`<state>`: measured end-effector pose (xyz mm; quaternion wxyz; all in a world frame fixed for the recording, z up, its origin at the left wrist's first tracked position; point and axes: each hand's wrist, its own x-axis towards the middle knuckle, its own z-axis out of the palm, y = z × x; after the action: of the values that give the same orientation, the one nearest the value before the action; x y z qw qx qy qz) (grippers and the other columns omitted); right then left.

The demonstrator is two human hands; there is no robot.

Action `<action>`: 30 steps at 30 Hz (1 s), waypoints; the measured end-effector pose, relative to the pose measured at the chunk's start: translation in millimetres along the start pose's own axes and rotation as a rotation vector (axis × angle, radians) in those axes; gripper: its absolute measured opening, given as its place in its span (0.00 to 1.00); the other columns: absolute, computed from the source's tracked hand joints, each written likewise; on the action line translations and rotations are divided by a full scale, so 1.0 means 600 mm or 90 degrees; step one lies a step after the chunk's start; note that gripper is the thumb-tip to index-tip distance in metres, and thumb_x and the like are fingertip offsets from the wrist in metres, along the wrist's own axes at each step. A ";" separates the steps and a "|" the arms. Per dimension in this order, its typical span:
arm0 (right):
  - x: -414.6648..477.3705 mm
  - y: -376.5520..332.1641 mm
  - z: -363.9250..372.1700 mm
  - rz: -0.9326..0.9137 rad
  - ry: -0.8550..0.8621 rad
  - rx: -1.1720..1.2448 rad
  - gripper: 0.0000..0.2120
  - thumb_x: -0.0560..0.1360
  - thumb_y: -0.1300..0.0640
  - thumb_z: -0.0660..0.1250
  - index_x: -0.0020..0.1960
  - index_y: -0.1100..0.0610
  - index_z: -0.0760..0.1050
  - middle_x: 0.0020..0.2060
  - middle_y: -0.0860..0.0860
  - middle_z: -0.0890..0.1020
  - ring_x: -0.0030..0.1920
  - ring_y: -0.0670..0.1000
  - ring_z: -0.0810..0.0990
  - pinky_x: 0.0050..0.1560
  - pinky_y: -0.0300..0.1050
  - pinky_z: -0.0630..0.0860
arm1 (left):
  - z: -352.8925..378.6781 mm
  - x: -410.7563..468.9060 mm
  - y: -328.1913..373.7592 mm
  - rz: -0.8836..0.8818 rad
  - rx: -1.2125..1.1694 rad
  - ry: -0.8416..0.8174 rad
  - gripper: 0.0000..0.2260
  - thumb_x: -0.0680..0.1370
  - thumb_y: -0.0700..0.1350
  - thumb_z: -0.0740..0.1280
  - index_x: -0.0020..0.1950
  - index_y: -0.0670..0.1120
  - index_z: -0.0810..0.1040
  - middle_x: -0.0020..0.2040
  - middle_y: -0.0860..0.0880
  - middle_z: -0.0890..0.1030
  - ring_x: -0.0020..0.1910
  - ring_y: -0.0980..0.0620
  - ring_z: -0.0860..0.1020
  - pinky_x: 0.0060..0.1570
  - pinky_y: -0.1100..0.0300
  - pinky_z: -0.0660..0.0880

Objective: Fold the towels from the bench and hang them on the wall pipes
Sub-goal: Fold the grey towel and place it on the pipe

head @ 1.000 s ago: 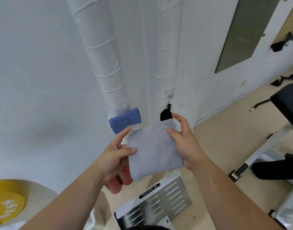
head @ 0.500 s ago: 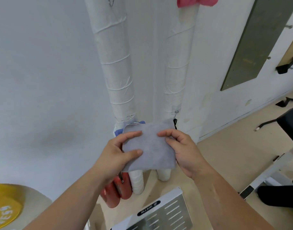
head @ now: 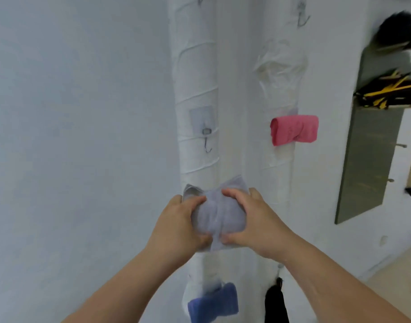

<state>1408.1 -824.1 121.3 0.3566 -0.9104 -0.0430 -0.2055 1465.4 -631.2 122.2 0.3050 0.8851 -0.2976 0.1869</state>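
Note:
I hold a folded grey towel (head: 217,215) bunched between both hands in front of the left white wrapped pipe (head: 195,73). My left hand (head: 179,227) grips its left side and my right hand (head: 255,220) its right side, thumbs pressed under the fold. A bare metal hook (head: 207,142) on a clear adhesive pad sits on that pipe just above the towel. A pink towel (head: 294,132) hangs on the right pipe (head: 281,171). Lower down, a blue towel (head: 212,303) hangs on the left pipe and a black item (head: 275,301) on the right one.
A plain white wall (head: 78,136) fills the left. At the right is a grey panel (head: 367,159) on a white door, with black and yellow gear (head: 388,93) above it. Another hook (head: 302,16) sits high on the right pipe. Beige floor (head: 397,273) shows at the lower right.
My view has tilted up the pipes. Both hands have raised the grey towel and squeezed it from a flat square into a bunch, closer to the left pipe's hook.

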 end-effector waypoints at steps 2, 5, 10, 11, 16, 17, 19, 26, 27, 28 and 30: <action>0.031 -0.028 -0.028 -0.036 0.009 -0.038 0.45 0.62 0.52 0.84 0.73 0.41 0.65 0.55 0.44 0.66 0.52 0.36 0.72 0.47 0.22 0.70 | -0.037 0.035 0.002 0.031 0.030 0.024 0.35 0.63 0.50 0.80 0.70 0.55 0.75 0.54 0.51 0.74 0.51 0.53 0.75 0.47 0.71 0.63; 0.070 -0.065 -0.064 -0.087 0.037 -0.141 0.40 0.63 0.49 0.82 0.71 0.43 0.69 0.53 0.47 0.71 0.48 0.39 0.73 0.45 0.24 0.69 | -0.088 0.083 0.010 0.079 0.064 0.069 0.27 0.64 0.51 0.80 0.63 0.56 0.81 0.49 0.51 0.77 0.49 0.50 0.77 0.44 0.66 0.65; 0.115 -0.083 -0.103 -0.117 0.092 -0.187 0.21 0.62 0.47 0.83 0.53 0.45 0.82 0.49 0.47 0.71 0.46 0.46 0.77 0.43 0.33 0.71 | -0.137 0.138 0.010 0.124 0.049 0.067 0.17 0.61 0.57 0.78 0.47 0.54 0.84 0.45 0.52 0.74 0.43 0.56 0.75 0.41 0.66 0.71; 0.121 -0.084 -0.111 -0.113 0.088 -0.168 0.20 0.62 0.48 0.83 0.52 0.47 0.83 0.52 0.47 0.70 0.49 0.45 0.76 0.44 0.29 0.71 | -0.143 0.145 0.010 0.128 0.029 0.051 0.16 0.60 0.58 0.77 0.44 0.54 0.83 0.49 0.53 0.73 0.46 0.57 0.75 0.43 0.64 0.72; 0.142 -0.090 -0.150 -0.099 0.015 0.012 0.13 0.65 0.59 0.81 0.48 0.54 0.83 0.47 0.54 0.84 0.46 0.48 0.82 0.48 0.47 0.78 | -0.158 0.166 0.007 0.067 -0.201 -0.020 0.13 0.63 0.50 0.81 0.45 0.50 0.84 0.50 0.49 0.84 0.47 0.54 0.82 0.46 0.47 0.81; 0.146 -0.087 -0.152 -0.104 0.014 0.063 0.13 0.67 0.60 0.80 0.49 0.54 0.82 0.45 0.56 0.84 0.44 0.49 0.82 0.46 0.49 0.79 | -0.157 0.168 0.004 0.049 -0.271 -0.006 0.13 0.65 0.48 0.80 0.47 0.51 0.84 0.47 0.46 0.84 0.44 0.51 0.83 0.45 0.44 0.81; 0.157 -0.075 -0.145 -0.115 0.045 0.147 0.16 0.72 0.59 0.77 0.57 0.49 0.79 0.47 0.54 0.83 0.44 0.48 0.81 0.46 0.49 0.80 | -0.144 0.172 0.001 0.026 -0.381 0.051 0.16 0.71 0.44 0.78 0.55 0.56 0.81 0.51 0.46 0.83 0.44 0.50 0.83 0.47 0.46 0.83; 0.221 -0.044 -0.099 -0.233 0.190 0.190 0.12 0.81 0.61 0.65 0.51 0.42 0.76 0.53 0.47 0.79 0.52 0.49 0.79 0.53 0.50 0.80 | -0.080 0.194 -0.001 0.120 -0.344 0.175 0.21 0.75 0.45 0.76 0.60 0.66 0.75 0.64 0.53 0.72 0.61 0.65 0.74 0.63 0.64 0.74; 0.229 -0.044 -0.098 -0.245 0.208 0.165 0.12 0.80 0.60 0.64 0.50 0.42 0.76 0.54 0.50 0.80 0.54 0.48 0.79 0.55 0.44 0.76 | -0.079 0.201 -0.002 0.124 -0.325 0.191 0.21 0.75 0.44 0.76 0.59 0.66 0.75 0.64 0.52 0.72 0.59 0.67 0.74 0.62 0.68 0.73; 0.237 -0.046 -0.098 -0.251 0.217 0.148 0.11 0.80 0.59 0.64 0.50 0.41 0.75 0.55 0.53 0.79 0.55 0.47 0.78 0.58 0.40 0.73 | -0.080 0.209 -0.003 0.128 -0.300 0.207 0.21 0.74 0.44 0.76 0.60 0.64 0.76 0.63 0.51 0.72 0.57 0.68 0.74 0.59 0.73 0.72; 0.249 -0.046 -0.096 -0.256 0.224 0.118 0.09 0.79 0.56 0.68 0.52 0.42 0.75 0.56 0.55 0.77 0.56 0.43 0.76 0.60 0.32 0.69 | -0.078 0.223 -0.008 0.135 -0.245 0.242 0.22 0.73 0.43 0.76 0.63 0.59 0.77 0.61 0.50 0.71 0.56 0.68 0.73 0.55 0.78 0.69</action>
<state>1518.5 -852.2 237.2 0.3925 -0.7971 -0.1791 -0.4225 1562.0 -652.8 223.5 0.4965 0.7241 -0.3561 0.3201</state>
